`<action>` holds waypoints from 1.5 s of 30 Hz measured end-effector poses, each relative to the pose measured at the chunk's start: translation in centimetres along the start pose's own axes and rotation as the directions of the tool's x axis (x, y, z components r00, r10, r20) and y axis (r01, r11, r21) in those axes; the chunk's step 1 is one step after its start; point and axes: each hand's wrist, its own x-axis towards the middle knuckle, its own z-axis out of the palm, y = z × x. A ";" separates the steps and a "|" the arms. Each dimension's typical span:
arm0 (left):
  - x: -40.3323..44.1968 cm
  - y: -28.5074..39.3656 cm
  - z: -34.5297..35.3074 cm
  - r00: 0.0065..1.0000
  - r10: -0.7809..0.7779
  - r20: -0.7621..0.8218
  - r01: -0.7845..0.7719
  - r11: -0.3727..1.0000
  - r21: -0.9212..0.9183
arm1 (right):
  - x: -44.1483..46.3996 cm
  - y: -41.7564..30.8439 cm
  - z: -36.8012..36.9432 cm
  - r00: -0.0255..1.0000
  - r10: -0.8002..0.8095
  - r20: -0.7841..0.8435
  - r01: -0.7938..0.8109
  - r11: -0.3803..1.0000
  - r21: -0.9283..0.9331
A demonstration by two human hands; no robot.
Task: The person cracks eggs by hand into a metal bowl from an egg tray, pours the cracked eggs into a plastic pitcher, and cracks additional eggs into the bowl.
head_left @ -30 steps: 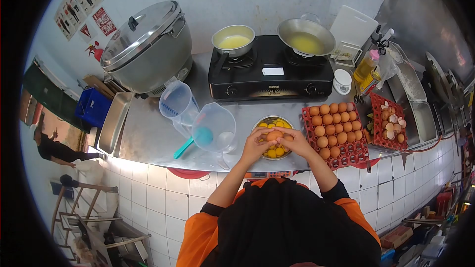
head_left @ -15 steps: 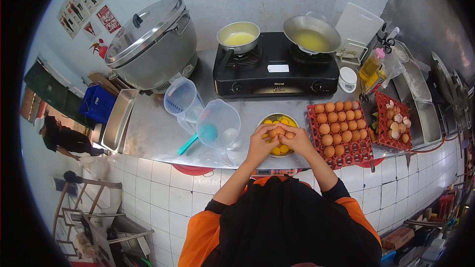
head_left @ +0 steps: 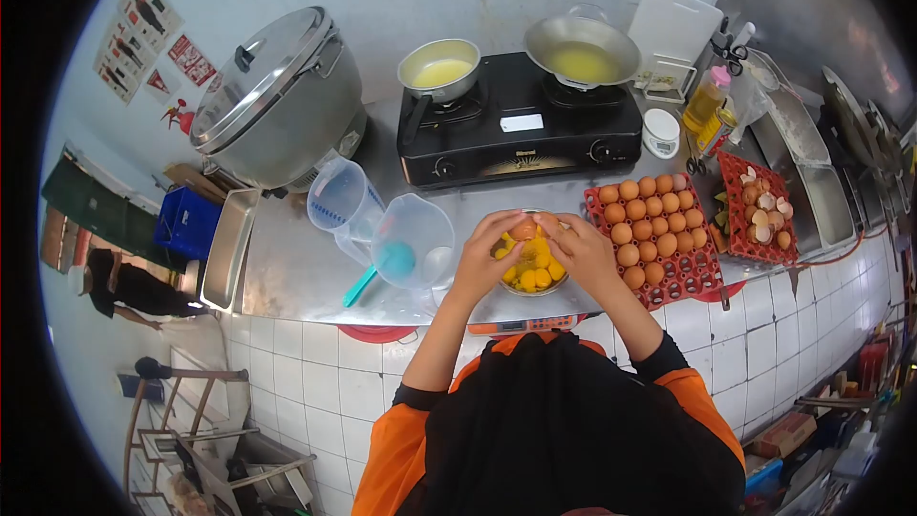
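Observation:
Over a metal bowl (head_left: 517,289) of raw eggs, my two hands are held close together with a cracked egg (head_left: 523,228) between them. My left hand (head_left: 485,253) has its fingers curled round the left part of the shell. On the other side, my right hand (head_left: 584,253) grips the right part, mostly hidden behind its fingers. Yellow yolks (head_left: 541,272) in clear egg white show in the bowl below. Right of the bowl, brown eggs (head_left: 659,220) sit in a red egg tray (head_left: 684,285), whose front cups hold none.
Left of the bowl stand two clear plastic jugs (head_left: 413,229) and a turquoise utensil (head_left: 360,287). Behind is a black gas stove (head_left: 521,139) with two pans. Broken shells (head_left: 764,215) lie in another red tray (head_left: 740,167). A person (head_left: 134,282) is at far left.
My hands have drawn slightly apart, and the egg between them is opened wider. More of the yolks in the bowl shows. The whole view has shifted a little.

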 end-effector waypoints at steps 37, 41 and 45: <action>-3.3 -3.7 3.4 0.984 -0.180 -0.006 0.180 0.983 -0.042 | -10.7 15.9 -18.7 0.548 0.835 0.048 -0.835 0.550 -0.025; -3.0 -4.3 4.6 0.981 -0.194 0.002 0.192 0.972 -0.134 | -12.0 10.9 -11.7 0.571 0.810 0.132 -0.730 0.575 -0.369; -2.3 -3.1 5.3 0.985 -0.160 0.065 0.167 0.979 -0.113 | -12.2 10.9 -9.0 0.592 0.800 0.097 -0.661 0.550 -0.511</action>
